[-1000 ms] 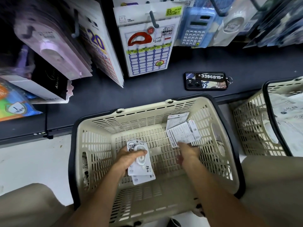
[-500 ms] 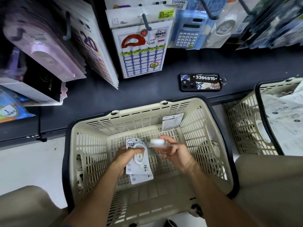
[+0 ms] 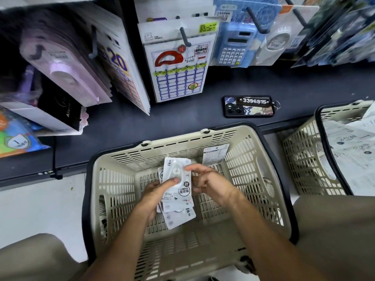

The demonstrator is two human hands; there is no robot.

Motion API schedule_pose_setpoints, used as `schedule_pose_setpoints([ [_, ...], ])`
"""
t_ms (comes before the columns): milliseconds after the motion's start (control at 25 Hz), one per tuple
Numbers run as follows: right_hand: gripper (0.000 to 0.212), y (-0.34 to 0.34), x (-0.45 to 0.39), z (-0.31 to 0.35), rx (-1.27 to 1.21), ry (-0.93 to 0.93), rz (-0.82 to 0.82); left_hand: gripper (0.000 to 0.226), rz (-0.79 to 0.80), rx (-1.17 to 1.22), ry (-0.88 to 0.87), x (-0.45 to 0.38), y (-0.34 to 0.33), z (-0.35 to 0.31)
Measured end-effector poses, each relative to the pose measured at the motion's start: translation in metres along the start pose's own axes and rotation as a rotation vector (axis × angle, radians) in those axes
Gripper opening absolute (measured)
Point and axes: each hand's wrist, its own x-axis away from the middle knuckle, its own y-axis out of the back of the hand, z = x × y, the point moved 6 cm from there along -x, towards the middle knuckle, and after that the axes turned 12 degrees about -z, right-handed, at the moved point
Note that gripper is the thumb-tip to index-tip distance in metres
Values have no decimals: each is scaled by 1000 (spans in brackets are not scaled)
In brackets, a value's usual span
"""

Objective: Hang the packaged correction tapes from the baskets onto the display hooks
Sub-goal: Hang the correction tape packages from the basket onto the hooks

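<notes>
Both forearms reach over the near basket (image 3: pixel 113 179). Left hand (image 3: pixel 156 194) grips a fanned stack of correction tape packs (image 3: pixel 177 191), thumb on top. Right hand (image 3: pixel 211 184) pinches the stack's right edge with curled fingers.

You have a small stack of packaged correction tapes (image 3: pixel 177 187) held above the beige basket (image 3: pixel 113 179), white blister cards with black print, fanned slightly so the lower ones stick out toward you. Your left hand (image 3: pixel 160 194) grips the stack from the left with the thumb pressed on the top card, and your right hand (image 3: pixel 211 184) pinches that card's right edge. One more pack (image 3: pixel 215 154) leans printed-back-out against the basket's far wall. Your second basket (image 3: pixel 304 159) on the right holds a heap of white cards (image 3: pixel 353 151), probably more of the same, though the print is too small to read
</notes>
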Motion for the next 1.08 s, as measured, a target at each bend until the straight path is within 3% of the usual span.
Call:
schedule_pose_setpoints([
  [120, 38, 47, -20, 4, -265, -80, -569, 48, -142, -113, -29, -5, 2, -3],
  [160, 41, 56, -28, 5, -292, -90, -651, 48, -174, -120, -27, -6, 1, 0],
  [240, 48, 63, -42, 9, -198, -94, -629, 46, -222, -109, -21, -6, 0, 5],
  [280, 39, 65, -48, 12, -120, -62, -605, 44, -235, -103, -18, -6, 0, 7],
  [320, 29, 67, -50, 14, 14, 17, -609, 43, -241, -92, -15, -5, -2, 8],
  [400, 34, 61, -45, 22, 452, 215, -582, 39, -290, -71, -10, -5, -4, 6],
  [480, 38, 45, -34, 24, 699, 358, -474, 41, -353, -76, -5, -6, -8, 0],
  [560, 30, 38, -13, 27, 607, 457, -353, 42, -344, -102, -18, 0, -17, -7],
  [680, 11, 41, 28, 26, 231, 301, -189, 30, -186, -38, -106, 24, -43, -20],
  [760, 20, 45, 55, 33, 125, 277, -155, 20, -116, 41, -159, 47, -57, -37],
  [840, 41, 48, 84, 61, -13, 369, -208, 12, -62, 113, -242, 75, -62, -72],
  [920, 48, 47, 115, 90, -119, 370, -309, 13, -20, 136, -364, 111, -62, -114],
  [1080, 48, 40, 181, 165, 22, 512, -506, 45, 0, 99, -591, 186, -37, -183],
])
